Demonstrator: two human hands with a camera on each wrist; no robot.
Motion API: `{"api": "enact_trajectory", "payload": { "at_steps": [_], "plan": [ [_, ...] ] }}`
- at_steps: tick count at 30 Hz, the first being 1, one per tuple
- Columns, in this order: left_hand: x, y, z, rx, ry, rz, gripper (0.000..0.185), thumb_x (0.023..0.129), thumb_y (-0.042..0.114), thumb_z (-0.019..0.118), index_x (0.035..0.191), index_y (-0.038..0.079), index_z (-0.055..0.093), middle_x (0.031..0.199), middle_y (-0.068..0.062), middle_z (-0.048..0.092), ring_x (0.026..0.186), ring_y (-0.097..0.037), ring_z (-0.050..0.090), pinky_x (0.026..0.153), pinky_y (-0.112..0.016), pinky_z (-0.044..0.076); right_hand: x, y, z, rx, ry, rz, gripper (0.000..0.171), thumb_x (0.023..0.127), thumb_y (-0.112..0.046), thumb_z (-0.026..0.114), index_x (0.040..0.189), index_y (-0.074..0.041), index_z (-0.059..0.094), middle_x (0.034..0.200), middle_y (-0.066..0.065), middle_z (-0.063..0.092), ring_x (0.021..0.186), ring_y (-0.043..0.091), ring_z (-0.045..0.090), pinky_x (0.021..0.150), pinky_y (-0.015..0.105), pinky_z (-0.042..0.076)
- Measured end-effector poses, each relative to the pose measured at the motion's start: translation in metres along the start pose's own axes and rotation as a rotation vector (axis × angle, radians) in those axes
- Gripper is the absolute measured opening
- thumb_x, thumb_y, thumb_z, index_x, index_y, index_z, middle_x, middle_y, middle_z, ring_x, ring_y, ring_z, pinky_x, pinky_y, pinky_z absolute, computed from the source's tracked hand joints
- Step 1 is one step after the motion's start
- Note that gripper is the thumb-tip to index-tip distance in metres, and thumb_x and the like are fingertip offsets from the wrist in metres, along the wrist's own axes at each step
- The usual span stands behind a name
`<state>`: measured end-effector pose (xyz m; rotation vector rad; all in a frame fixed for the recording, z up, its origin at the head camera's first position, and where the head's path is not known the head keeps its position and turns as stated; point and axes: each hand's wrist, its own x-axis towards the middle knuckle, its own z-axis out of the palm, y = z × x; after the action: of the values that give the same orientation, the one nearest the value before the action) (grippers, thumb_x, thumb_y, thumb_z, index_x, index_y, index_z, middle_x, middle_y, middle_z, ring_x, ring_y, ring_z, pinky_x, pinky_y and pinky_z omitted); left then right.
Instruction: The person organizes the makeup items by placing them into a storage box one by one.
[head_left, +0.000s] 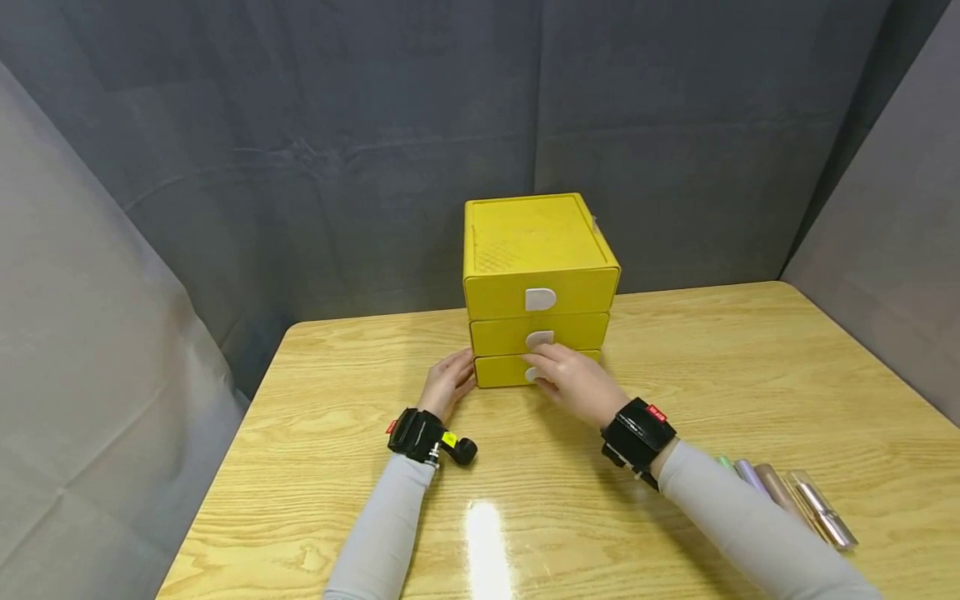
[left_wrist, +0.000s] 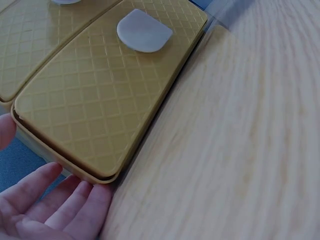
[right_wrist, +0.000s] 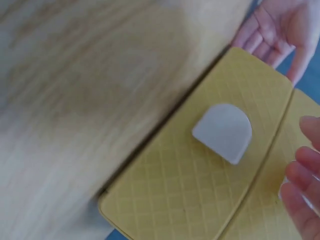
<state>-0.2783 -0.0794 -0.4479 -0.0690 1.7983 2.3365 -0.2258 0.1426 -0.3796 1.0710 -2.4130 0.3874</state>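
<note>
1. The yellow drawer unit [head_left: 538, 283] stands upright at the far middle of the wooden table [head_left: 337, 392], with three drawers stacked and a white tab handle on each front.
2. The left hand [head_left: 447, 383] rests against the unit's lower left corner, beside the bottom drawer [left_wrist: 105, 95]. Its fingers are straight and held close together, gripping nothing.
3. The right hand [head_left: 573, 382] hovers in front of the bottom drawer's white handle [right_wrist: 223, 131]. Its fingers are loosely extended and slightly apart; whether they touch the handle cannot be told.
4. A row of pens [head_left: 795, 500] lies on the table well to the right of the unit, nearer the person.
</note>
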Motion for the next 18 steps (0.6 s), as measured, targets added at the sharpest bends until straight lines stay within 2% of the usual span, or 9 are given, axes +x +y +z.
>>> {"api": "enact_trajectory", "payload": {
  "at_steps": [7, 14, 18],
  "plan": [
    [-0.001, -0.001, 0.001, 0.003, 0.014, 0.009, 0.047, 0.092, 0.026, 0.055, 0.130, 0.000, 0.048, 0.133, -0.016, 0.047, 0.123, -0.027, 0.045, 0.099, -0.040, 0.040, -0.004, 0.000, 0.014, -0.040, -0.099, 0.075, 0.037, 0.076, -0.004, 0.072, 0.111, 0.001, 0.063, 0.108, 0.012, 0.061, 0.098, 0.024, 0.059, 0.082, 0.034, 0.051],
    [-0.001, -0.001, 0.001, -0.018, 0.004, 0.005, 0.047, 0.093, 0.025, 0.055, 0.131, -0.001, 0.047, 0.133, -0.018, 0.047, 0.123, -0.028, 0.044, 0.101, -0.041, 0.038, -0.005, 0.003, 0.027, -0.070, -0.089, 0.077, 0.032, 0.074, 0.000, 0.072, 0.106, 0.002, 0.064, 0.104, 0.012, 0.059, 0.095, 0.025, 0.057, 0.078, 0.035, 0.051],
    [-0.006, 0.006, 0.002, -0.006, -0.024, 0.005, 0.047, 0.094, 0.022, 0.052, 0.132, -0.004, 0.043, 0.135, -0.021, 0.043, 0.125, -0.031, 0.041, 0.103, -0.043, 0.036, -0.004, 0.004, 0.032, -0.070, -0.069, 0.061, 0.024, 0.075, 0.005, 0.069, 0.099, 0.002, 0.065, 0.099, 0.011, 0.057, 0.092, 0.025, 0.055, 0.077, 0.033, 0.051]
  ]
}}
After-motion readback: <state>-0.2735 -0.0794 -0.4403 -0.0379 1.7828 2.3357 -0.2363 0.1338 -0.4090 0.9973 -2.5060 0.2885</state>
